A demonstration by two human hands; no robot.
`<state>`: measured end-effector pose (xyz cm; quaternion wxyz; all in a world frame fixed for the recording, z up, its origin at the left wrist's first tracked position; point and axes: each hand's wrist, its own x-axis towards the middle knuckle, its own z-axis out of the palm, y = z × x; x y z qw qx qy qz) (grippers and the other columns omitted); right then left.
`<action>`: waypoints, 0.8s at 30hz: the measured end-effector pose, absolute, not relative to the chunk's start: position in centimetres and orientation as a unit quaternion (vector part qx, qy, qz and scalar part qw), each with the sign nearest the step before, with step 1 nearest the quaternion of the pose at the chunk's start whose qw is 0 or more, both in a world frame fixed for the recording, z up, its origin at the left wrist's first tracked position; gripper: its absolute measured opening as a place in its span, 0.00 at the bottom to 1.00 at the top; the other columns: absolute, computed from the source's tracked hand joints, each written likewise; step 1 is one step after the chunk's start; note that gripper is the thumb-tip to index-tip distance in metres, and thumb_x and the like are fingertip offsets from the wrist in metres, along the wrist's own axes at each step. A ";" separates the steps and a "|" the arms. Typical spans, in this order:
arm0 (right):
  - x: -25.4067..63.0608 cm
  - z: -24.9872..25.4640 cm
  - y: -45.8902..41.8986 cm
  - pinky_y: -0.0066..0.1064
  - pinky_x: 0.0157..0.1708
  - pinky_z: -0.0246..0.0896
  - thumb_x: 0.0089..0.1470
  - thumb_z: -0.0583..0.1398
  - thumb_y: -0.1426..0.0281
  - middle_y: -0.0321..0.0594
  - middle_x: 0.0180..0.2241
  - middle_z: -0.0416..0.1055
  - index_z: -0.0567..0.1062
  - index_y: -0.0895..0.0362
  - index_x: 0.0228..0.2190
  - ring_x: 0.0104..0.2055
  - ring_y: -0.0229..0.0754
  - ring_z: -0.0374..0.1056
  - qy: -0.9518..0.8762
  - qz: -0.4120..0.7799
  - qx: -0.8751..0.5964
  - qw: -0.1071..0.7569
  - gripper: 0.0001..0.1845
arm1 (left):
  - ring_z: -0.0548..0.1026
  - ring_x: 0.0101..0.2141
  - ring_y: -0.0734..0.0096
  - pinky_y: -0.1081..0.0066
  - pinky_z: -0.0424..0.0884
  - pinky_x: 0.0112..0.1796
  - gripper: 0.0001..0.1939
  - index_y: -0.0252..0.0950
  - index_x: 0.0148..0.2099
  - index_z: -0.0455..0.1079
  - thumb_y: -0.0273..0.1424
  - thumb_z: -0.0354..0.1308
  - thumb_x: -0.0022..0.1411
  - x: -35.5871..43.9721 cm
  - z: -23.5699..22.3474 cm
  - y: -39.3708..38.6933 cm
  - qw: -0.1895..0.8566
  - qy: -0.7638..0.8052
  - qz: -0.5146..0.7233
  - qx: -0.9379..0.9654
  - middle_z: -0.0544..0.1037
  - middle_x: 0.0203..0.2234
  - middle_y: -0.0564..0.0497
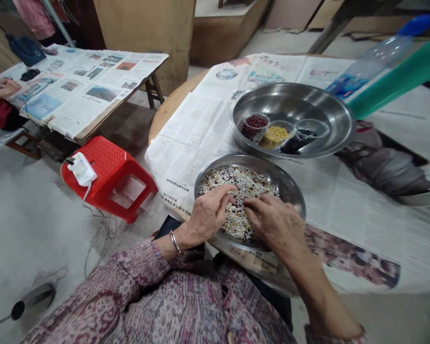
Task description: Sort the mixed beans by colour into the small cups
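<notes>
A steel bowl [294, 193] holds a spread layer of mixed white, yellow, red and dark grains and beans [236, 179]. My left hand [209, 212], with a silver bangle at the wrist, hovers over the bowl's left part, index finger stretched out and thumb apart. From the right, my right hand [281, 224] reaches in, fingers bent and tips together at the grains; whatever they pinch is hidden. Behind stands a larger steel basin [329, 143] with three clear cups inside: red beans [256, 121], yellow beans [275, 134] and black beans [303, 136].
Newspaper [186, 138] covers the round table. A bottle with a blue cap [376, 59], a green tube-like object [397, 79] and a grey bundle [390, 165] lie at right. A red stool [111, 167] carries a power strip [81, 169]. Another person's hands [5, 88] rest at the far-left table.
</notes>
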<state>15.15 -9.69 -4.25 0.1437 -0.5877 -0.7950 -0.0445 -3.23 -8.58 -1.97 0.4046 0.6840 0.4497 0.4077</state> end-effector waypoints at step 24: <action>15.6 -4.6 -9.6 0.36 0.37 0.50 0.57 0.54 0.68 0.40 0.30 0.75 0.73 0.55 0.28 0.35 0.43 0.68 -0.798 -0.057 -0.584 0.136 0.10 | 0.78 0.44 0.66 0.63 0.70 0.53 0.17 0.34 0.55 0.69 0.30 0.43 0.71 -3.1 -2.9 -8.5 0.406 0.439 0.415 0.686 0.80 0.42 0.43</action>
